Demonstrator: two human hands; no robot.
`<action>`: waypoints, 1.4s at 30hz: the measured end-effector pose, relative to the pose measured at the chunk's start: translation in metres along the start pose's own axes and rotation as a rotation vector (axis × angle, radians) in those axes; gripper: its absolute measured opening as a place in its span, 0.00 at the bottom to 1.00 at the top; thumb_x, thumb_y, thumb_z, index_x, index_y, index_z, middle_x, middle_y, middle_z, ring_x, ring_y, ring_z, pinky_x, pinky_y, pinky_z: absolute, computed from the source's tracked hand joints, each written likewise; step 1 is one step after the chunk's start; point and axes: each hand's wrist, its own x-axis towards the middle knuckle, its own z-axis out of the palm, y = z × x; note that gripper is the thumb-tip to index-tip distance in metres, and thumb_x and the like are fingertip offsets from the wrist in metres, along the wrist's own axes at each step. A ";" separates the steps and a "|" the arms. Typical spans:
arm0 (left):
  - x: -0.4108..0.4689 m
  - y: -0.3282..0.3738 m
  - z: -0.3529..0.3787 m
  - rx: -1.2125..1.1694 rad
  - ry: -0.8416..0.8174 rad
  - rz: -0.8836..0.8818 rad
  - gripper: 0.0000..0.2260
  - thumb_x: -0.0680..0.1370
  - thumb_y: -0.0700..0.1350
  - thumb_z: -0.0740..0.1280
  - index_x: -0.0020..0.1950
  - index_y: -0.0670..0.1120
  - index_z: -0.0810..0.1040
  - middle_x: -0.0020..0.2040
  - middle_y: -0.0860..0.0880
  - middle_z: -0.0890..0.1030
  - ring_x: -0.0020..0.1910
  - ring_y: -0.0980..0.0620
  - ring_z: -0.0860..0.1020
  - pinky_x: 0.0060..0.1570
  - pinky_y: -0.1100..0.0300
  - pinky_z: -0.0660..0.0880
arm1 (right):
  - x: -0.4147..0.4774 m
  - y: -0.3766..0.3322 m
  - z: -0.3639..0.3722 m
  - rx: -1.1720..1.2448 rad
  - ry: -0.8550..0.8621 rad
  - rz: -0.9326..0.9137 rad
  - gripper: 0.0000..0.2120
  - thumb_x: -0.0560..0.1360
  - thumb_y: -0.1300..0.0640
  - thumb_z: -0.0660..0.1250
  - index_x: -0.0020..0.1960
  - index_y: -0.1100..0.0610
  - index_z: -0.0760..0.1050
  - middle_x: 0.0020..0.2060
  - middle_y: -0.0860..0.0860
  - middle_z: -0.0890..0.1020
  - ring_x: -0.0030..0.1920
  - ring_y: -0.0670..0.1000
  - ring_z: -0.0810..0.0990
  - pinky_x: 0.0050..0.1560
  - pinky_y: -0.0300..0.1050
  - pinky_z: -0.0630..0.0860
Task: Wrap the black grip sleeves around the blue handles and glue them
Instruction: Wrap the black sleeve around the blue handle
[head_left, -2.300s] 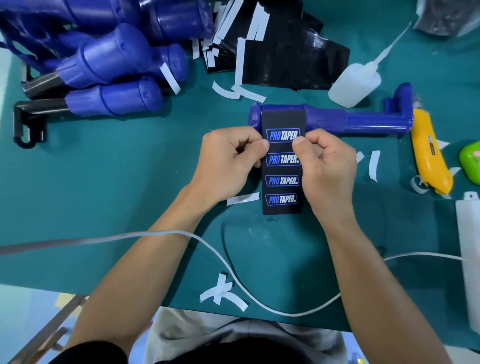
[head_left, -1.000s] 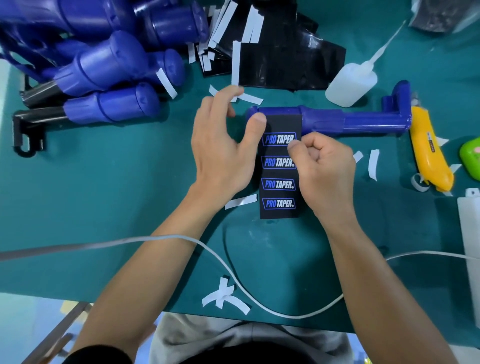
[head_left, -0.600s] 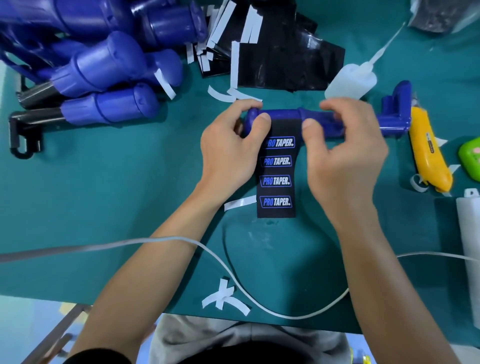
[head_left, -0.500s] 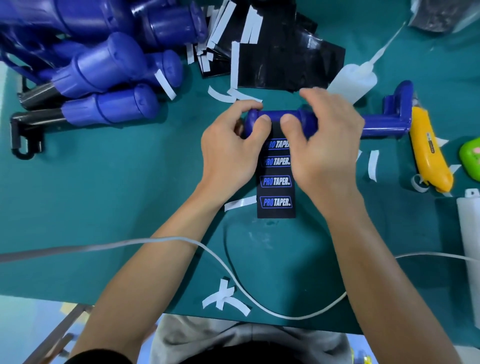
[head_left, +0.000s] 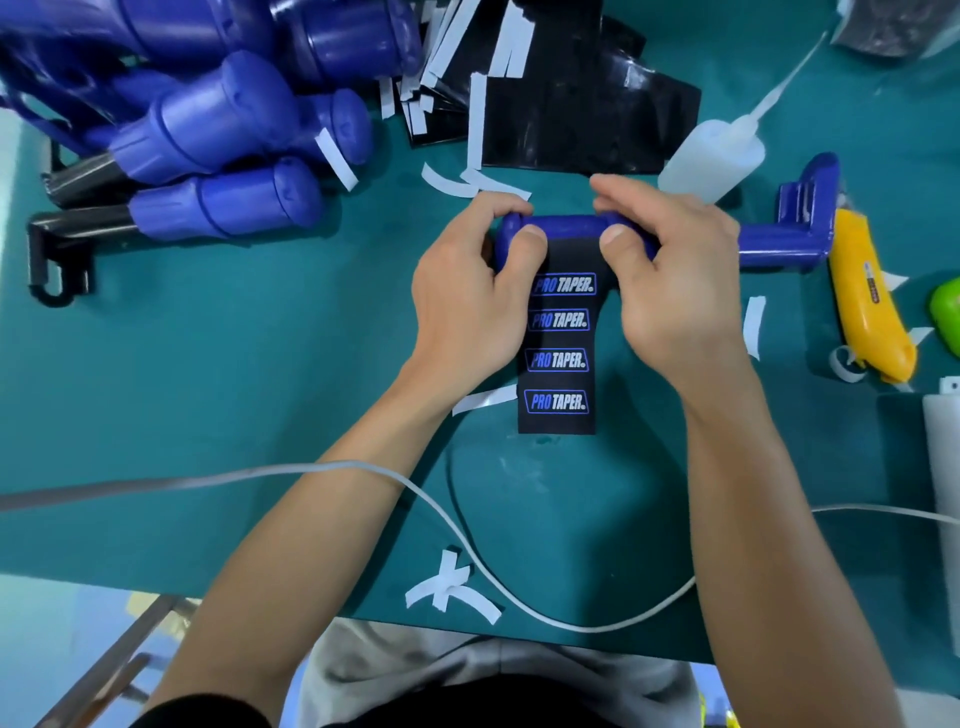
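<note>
One blue handle (head_left: 563, 228) is gripped by the left hand (head_left: 467, 306) and right hand (head_left: 670, 280), whose thumbs press one black grip sleeve (head_left: 558, 358) onto it. One glue bottle (head_left: 711, 156) sits beyond the right hand; its contents are indiscernible.

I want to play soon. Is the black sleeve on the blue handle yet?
Done: the black grip sleeve has its top edge on the blue handle. In hand: the left hand and right hand grip the handle, thumbs pressing that edge. Left: the rest lies flat, unwrapped, and the glue bottle sits untouched.
</note>
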 end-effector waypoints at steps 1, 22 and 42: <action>0.000 0.000 0.000 0.000 -0.003 0.002 0.09 0.80 0.52 0.65 0.57 0.55 0.81 0.34 0.62 0.75 0.35 0.59 0.73 0.42 0.56 0.69 | 0.000 0.000 0.001 -0.013 0.008 0.002 0.17 0.84 0.61 0.63 0.71 0.52 0.79 0.60 0.46 0.84 0.62 0.50 0.78 0.75 0.45 0.61; -0.001 -0.007 -0.004 0.096 -0.020 0.165 0.26 0.78 0.55 0.71 0.75 0.50 0.76 0.52 0.54 0.80 0.51 0.54 0.78 0.61 0.56 0.75 | -0.001 0.027 -0.009 -0.520 0.007 -0.036 0.20 0.69 0.63 0.67 0.61 0.56 0.76 0.48 0.55 0.79 0.53 0.62 0.74 0.75 0.52 0.55; -0.007 -0.019 -0.014 -0.281 -0.086 0.174 0.32 0.75 0.38 0.75 0.76 0.56 0.71 0.39 0.60 0.77 0.40 0.60 0.75 0.54 0.67 0.74 | -0.015 0.019 -0.028 -0.310 0.153 -0.074 0.14 0.68 0.54 0.67 0.53 0.50 0.78 0.38 0.47 0.77 0.42 0.53 0.70 0.56 0.48 0.59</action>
